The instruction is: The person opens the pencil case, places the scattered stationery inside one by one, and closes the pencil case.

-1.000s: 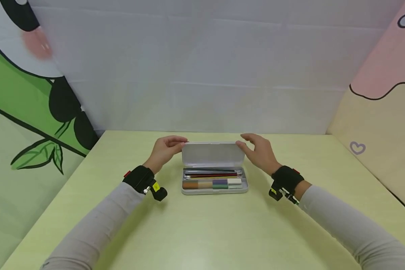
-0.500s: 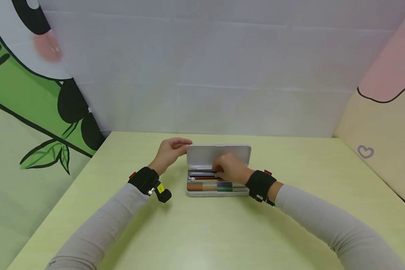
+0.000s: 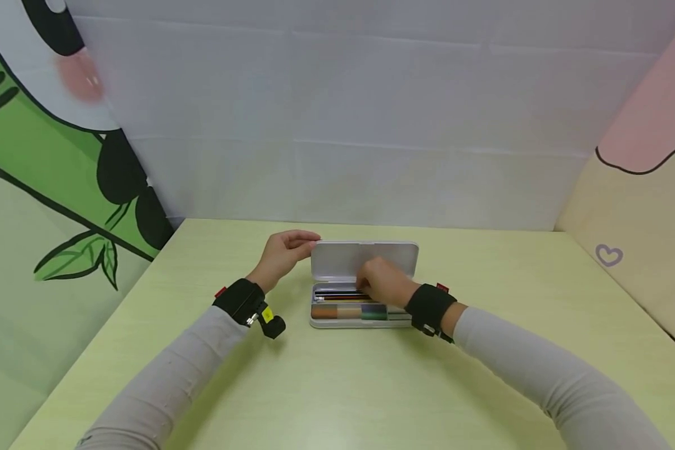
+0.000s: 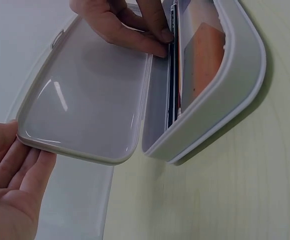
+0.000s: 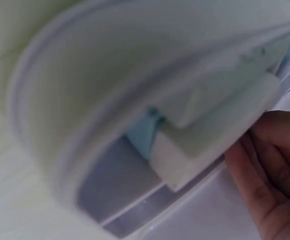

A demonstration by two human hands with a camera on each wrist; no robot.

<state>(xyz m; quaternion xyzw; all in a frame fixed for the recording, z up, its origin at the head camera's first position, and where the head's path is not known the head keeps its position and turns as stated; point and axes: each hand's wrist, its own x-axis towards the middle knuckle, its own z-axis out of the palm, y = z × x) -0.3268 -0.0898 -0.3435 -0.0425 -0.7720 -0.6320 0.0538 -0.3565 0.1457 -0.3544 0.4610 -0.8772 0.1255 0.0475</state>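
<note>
A white pencil case (image 3: 315,324) lies on the table, its lid (image 3: 337,259) raised at the back. My left hand (image 3: 284,253) pinches the lid's left corner, thumb and fingers on either side of the rim in the left wrist view. Over the rear compartment, my right hand (image 3: 387,281) has its thumb and a finger at a dark pencil (image 4: 172,90), pinching it. Several pencils lie lengthwise there. In the front compartment are an orange-brown block (image 3: 324,312) and other coloured blocks. A white block (image 5: 209,135) sits at the right end, mostly behind the right hand in the head view.
The pale yellow-green table (image 3: 337,381) surrounds the case. A white cloth backdrop (image 3: 337,125) rises behind it. Printed panels stand at both sides, a green one (image 3: 45,187) on the left and a pink and cream one (image 3: 647,200) on the right.
My right hand has left the lid's right corner and moved left and down into the case, onto the pencils. The left hand has stayed at the lid's left corner.
</note>
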